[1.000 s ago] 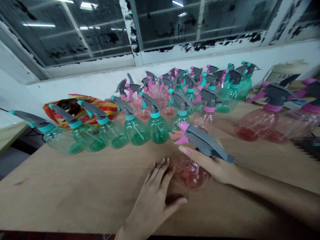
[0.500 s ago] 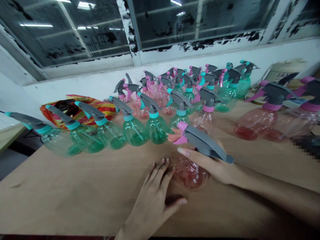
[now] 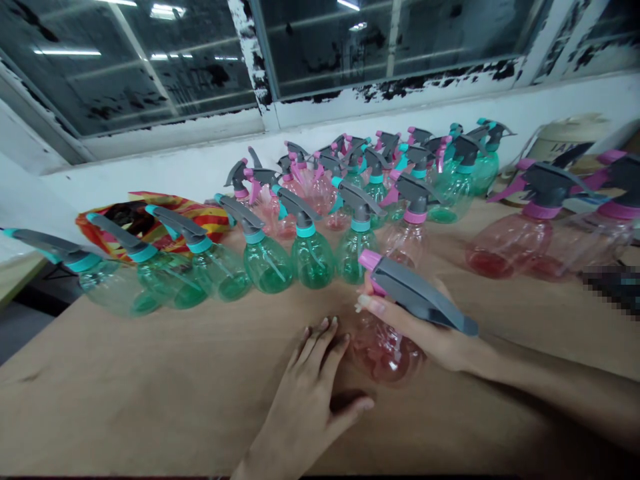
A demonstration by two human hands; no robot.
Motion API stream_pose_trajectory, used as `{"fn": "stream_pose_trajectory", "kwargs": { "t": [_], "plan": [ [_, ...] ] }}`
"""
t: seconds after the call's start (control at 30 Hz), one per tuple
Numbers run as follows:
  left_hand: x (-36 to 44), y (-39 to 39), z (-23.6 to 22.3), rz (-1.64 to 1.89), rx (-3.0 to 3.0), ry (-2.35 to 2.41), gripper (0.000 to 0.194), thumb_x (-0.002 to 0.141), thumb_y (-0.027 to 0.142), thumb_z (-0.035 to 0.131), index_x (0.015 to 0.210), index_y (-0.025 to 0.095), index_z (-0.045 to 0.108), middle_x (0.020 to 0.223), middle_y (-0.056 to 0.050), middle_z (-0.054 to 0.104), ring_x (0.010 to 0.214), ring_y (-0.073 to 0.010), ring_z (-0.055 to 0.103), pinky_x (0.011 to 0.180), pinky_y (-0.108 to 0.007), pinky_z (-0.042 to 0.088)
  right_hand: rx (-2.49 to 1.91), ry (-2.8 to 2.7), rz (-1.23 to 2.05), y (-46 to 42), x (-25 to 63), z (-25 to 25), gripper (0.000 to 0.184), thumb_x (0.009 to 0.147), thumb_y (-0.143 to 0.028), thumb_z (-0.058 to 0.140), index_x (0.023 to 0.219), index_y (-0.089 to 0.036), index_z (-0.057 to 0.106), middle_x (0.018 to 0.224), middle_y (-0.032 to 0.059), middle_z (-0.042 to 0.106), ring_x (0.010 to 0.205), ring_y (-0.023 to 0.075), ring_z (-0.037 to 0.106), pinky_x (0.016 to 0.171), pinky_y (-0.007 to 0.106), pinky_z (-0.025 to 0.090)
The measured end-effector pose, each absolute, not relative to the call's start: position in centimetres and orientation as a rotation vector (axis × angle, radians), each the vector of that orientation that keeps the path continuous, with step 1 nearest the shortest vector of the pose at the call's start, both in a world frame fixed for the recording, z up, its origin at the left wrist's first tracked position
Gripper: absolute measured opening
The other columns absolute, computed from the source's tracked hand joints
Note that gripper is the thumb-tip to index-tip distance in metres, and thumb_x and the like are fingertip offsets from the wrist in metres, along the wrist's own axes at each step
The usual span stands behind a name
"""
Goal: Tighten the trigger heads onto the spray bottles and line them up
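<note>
Low in the frame, the right hand (image 3: 425,337) grips the top of a pink spray bottle (image 3: 385,353) on the bench (image 3: 150,387); the left hand (image 3: 307,400) lies open just beside it. A careless sideways knock could topple the green spray bottles (image 3: 313,260) just behind.

Big dark windows (image 3: 150,60) run along the back, w/ old white frames (image 3: 253,53) & black spots where the paint peels off. Ceiling lights (image 3: 165,11) shine back in the glass. A white wall (image 3: 150,157) sits under the windows. A long wood table top (image 3: 125,393) fills the front. A small pale table (image 3: 15,280) sits far left, w/ gray floor (image 3: 20,337) below.
</note>
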State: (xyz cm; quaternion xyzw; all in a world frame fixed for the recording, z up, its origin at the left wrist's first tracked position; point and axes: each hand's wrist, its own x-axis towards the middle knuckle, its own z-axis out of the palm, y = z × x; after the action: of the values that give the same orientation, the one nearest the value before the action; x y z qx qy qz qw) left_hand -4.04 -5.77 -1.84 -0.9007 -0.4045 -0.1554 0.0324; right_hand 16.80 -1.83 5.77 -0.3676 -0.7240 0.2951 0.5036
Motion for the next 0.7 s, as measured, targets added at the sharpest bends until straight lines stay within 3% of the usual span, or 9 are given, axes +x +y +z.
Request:
{"fn": "stream_pose_trajectory", "kwargs": {
  "t": [0.1, 0.2, 0.43, 0.7],
  "plan": [
    [-4.06, -5.81, -1.88, -0.517, -2.785, -1.262, 0.070, 0.085, 0.053, 0.063, 0.139, 0.013, 0.043, 0.142, -0.017, 0.051, 0.132, -0.0338, 0.046, 0.103, -0.053, 0.045, -0.863, -1.732, 0.726, -1.78, 16.74, 5.82, 0.009, 0.087, -0.030, 0.060, 0.087, -0.025, 0.067, 0.088, -0.0002, 0.073, 0.082, 0.0170, 0.070, 0.077, 0.030, 0.057],
    [-4.07, -5.78, -1.93, -0.518, -2.780, -1.249, 0.070, 0.085, 0.053, 0.063, 0.138, 0.011, 0.044, 0.141, -0.019, 0.052, 0.131, -0.0348, 0.047, 0.102, -0.054, 0.046, -0.862, -1.732, 0.724, -1.66, 16.63, 5.79, 0.016, 0.085, -0.029, 0.062, 0.099, -0.026, 0.068, 0.103, 0.0021, 0.074, 0.096, 0.0209, 0.070, 0.088, 0.036, 0.056],
    [-4.04, -5.66, -1.79, -0.496, -2.775, -1.240, 0.069, 0.085, 0.053, 0.063, 0.137, 0.012, 0.044, 0.142, -0.019, 0.051, 0.129, -0.0353, 0.049, 0.101, -0.054, 0.047, -0.893, -1.740, 0.658, -1.59, 16.63, 5.51, 0.015, 0.085, -0.029, 0.060, 0.098, -0.024, 0.068, 0.096, 0.0041, 0.074, 0.091, 0.0210, 0.070, 0.082, 0.036, 0.057],
    [-4.20, -5.77, -2.08, -0.526, -2.784, -1.265, 0.069, 0.086, 0.055, 0.060, 0.139, 0.014, 0.041, 0.143, -0.017, 0.051, 0.131, -0.0340, 0.047, 0.103, -0.054, 0.045, -0.867, -1.766, 0.647, -1.60, 16.68, 5.73, 0.017, 0.085, -0.025, 0.059, 0.100, -0.022, 0.068, 0.101, 0.0045, 0.074, 0.096, 0.0216, 0.070, 0.085, 0.035, 0.056]
  ]
}}
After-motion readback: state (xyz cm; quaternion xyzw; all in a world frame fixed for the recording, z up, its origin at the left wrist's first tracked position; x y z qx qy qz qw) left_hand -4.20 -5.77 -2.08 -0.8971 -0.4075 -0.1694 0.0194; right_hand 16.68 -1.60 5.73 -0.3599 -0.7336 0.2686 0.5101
